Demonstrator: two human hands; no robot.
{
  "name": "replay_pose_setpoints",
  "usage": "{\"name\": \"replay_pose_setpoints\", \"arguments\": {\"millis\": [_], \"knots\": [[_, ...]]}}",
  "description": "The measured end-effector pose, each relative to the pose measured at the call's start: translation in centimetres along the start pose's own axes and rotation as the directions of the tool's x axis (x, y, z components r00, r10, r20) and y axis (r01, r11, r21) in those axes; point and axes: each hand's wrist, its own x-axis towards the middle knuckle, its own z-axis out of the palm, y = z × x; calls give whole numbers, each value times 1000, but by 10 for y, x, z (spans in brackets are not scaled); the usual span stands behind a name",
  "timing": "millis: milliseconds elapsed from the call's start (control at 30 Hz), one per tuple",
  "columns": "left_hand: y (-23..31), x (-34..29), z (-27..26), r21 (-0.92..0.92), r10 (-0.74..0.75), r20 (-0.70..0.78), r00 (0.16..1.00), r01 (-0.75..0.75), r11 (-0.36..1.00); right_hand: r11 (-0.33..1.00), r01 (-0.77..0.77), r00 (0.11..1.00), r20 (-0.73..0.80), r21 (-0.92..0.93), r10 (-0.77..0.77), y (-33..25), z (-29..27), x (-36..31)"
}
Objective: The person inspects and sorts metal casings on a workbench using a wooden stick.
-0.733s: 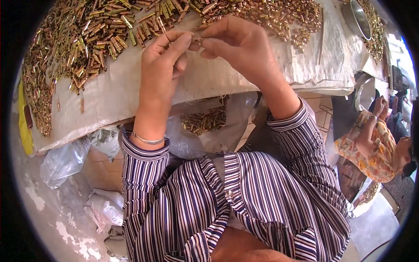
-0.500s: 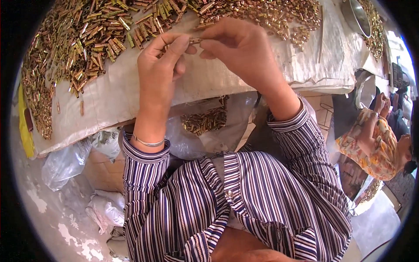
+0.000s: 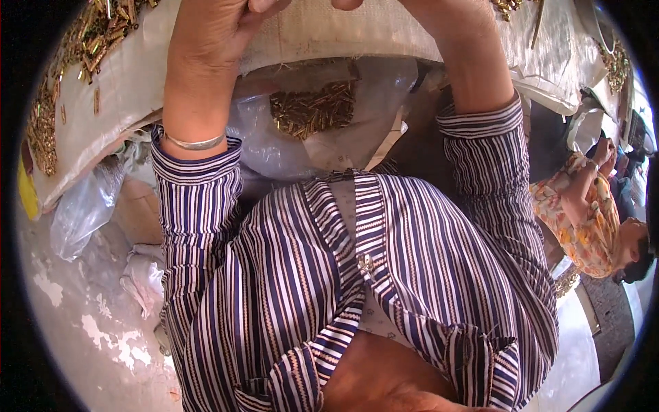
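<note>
My left hand [image 3: 209,31] and my right hand [image 3: 456,17] reach up over the pale sheet-covered table [image 3: 322,38] and are cut off by the top edge of the view. Only wrists, palms and a few fingertips show, so whatever they hold is out of sight. Small brass-coloured metal tubes [image 3: 103,38] lie heaped to the left of my left hand. A loose tube [image 3: 97,101] rests apart from that heap. Past my right hand, more small metal pieces [image 3: 506,7] show at the top edge.
Below the table edge, a heap of metal tubes [image 3: 312,110] sits on plastic sheeting. A clear plastic bag [image 3: 86,209] hangs at the left. A thin rod [image 3: 537,24] and a metal bowl [image 3: 597,24] are at upper right. A co-worker in a floral top [image 3: 583,220] sits at right.
The view has tipped down toward my body, so both hands sit higher and their pinching fingers have left the picture. My wrists are further apart in the picture.
</note>
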Motion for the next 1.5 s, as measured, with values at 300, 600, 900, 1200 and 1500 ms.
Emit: {"name": "replay_pose_setpoints", "arguments": {"millis": [300, 600, 900, 1200, 1500], "knots": [[26, -18, 17, 739, -58, -241, 969, 222, 637, 994, 2, 971, 237, 113, -29, -3, 7, 1], [4, -2, 1, 708, 291, -488, 823, 178, 683, 976, -17, 981, -190, -215, -25, 9, 4, -3], [36, 14, -11, 543, 333, -562, 757, 33, 839, 110, -75, 954, -104, -991, -281, 21, -19, 8], [22, 36, -21, 692, 412, 105, 905, 231, -684, 54, -86, 970, -96, -995, -222, 23, -11, 16], [20, 29, -7, 906, 427, -322, 845, 406, -119, 40, -80, 973, -86, -996, -214, 19, -1, 10]]}}
